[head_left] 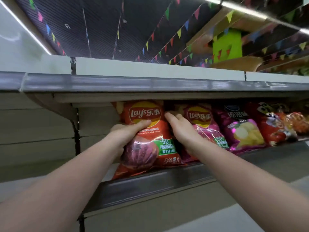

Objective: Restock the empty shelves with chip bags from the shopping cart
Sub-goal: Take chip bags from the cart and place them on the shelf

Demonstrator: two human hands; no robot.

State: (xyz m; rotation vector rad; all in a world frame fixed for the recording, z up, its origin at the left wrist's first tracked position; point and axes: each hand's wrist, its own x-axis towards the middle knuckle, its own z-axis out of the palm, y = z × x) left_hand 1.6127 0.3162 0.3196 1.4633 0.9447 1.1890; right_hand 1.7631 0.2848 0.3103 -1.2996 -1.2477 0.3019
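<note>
The orange Lay's BBQ bag stood upright at the left end of the shelf, bottom edge poking over its front lip, right beside the pink Lay's bag.

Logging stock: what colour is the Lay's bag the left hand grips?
Orange-red Lay's bag, green panel on its front; head view shows it best.

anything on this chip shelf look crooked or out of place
Only the orange Lay's bag: it leans, and its bottom corner hangs past the shelf's front edge. The left hand grips it, so it looks mid-placement. The right hand rests by the pink Lay's bag, which stands in line. No spills or tears.
</note>
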